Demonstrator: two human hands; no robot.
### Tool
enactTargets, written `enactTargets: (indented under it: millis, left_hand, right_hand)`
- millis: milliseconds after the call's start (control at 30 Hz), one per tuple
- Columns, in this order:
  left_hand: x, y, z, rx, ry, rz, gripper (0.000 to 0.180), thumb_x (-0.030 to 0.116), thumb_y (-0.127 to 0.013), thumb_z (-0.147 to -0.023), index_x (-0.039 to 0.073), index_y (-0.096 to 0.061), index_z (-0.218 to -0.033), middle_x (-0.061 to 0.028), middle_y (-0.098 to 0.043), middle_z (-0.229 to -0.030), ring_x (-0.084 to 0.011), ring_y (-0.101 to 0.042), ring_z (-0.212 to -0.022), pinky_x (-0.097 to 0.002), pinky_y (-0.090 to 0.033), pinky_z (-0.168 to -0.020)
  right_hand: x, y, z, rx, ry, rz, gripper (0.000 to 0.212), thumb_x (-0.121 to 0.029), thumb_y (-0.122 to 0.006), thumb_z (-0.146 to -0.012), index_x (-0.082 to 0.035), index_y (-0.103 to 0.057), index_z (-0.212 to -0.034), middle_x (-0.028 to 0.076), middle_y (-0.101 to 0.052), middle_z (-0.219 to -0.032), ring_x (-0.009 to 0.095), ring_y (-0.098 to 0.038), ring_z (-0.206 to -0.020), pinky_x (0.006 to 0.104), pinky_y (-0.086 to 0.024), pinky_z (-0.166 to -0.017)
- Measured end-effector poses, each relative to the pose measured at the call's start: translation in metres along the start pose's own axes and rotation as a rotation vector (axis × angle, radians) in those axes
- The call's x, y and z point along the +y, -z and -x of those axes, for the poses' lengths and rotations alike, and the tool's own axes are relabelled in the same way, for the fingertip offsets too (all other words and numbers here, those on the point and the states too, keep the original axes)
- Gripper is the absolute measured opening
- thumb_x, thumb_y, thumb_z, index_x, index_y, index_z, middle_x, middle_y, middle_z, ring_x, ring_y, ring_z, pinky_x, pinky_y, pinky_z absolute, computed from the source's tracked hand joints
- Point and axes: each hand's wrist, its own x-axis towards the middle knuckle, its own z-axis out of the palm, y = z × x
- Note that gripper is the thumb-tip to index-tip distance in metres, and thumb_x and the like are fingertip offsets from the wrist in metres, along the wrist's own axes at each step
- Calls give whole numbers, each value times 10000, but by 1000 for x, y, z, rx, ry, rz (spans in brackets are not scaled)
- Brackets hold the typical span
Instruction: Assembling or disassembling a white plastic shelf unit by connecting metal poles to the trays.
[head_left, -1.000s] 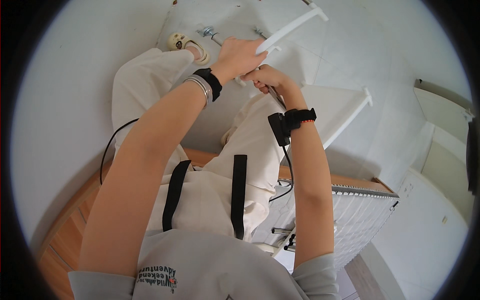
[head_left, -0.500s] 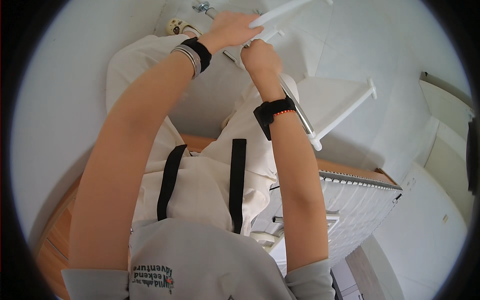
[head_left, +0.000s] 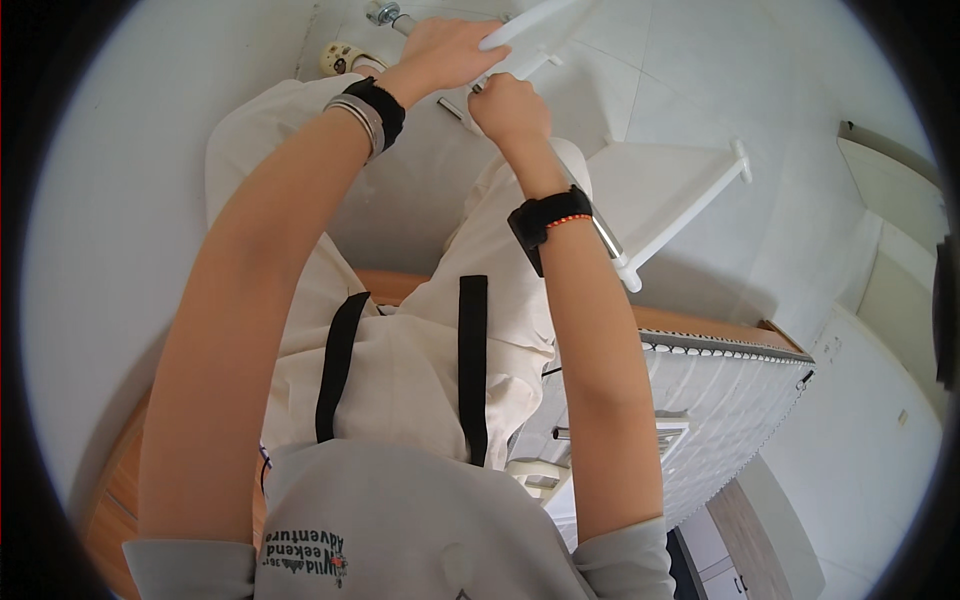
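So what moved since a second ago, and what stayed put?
Both hands slid toward the top of the picture. The left hand keeps its grip on the white bar, and the right hand stays closed just below it, on something hidden. The white shelf panel on the floor and the black wristbands stayed as they were.

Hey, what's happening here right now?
A person seated on a wooden bench reaches forward with both arms over a white floor. The left hand grips a white bar of a white frame, and the right hand is closed just below it, on something too hidden to tell. A second white rack lies beside the knees.
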Motion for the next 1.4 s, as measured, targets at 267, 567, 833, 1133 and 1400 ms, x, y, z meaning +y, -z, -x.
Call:
enactTargets:
  millis: [267,567,833,1133,1400]
  left_hand:
    - [-4,0,3,76,14,-1,329,436,-456,-791,183,-595,-948,-41,-623,-673,-236,-592,-637,-354,-432,-581]
    - [4,26,-11,-145,35,21,409,398,-476,-784,119,-577,-1065,-145,-613,-966,-307,-576,-892,-390,-436,-770]
    - [3,24,-9,-64,-23,117,360,365,-482,-770,127,-607,-1009,-139,-619,-932,-319,-582,-837,-398,-438,-728]
    - [2,26,-11,-58,-102,149,349,355,-495,-759,152,-604,-1020,-138,-623,-904,-320,-584,-817,-400,-439,-710]
    - [10,31,-17,-138,-116,41,349,350,-499,-761,157,-600,-1034,-142,-624,-885,-319,-586,-811,-402,-445,-706]
  right_hand:
    - [8,24,-32,-819,-66,-643,220,-169,-576,-656,-91,-400,-550,-2,-351,-466,117,-339,-372,269,-281,-386]
    - [-13,7,-16,-124,-38,-136,279,-205,-524,-727,-77,-633,-950,154,-617,-988,307,-596,-925,381,-490,-739]
    - [-20,11,2,-27,-67,-70,265,-230,-506,-761,-46,-636,-901,168,-627,-924,321,-605,-867,395,-493,-718]
    - [-24,8,9,55,-91,2,253,-223,-477,-793,-44,-631,-882,173,-629,-901,330,-615,-826,399,-499,-695]
    - [-21,7,12,92,-110,5,234,-213,-480,-802,-42,-629,-864,171,-629,-897,323,-617,-820,392,-496,-688]
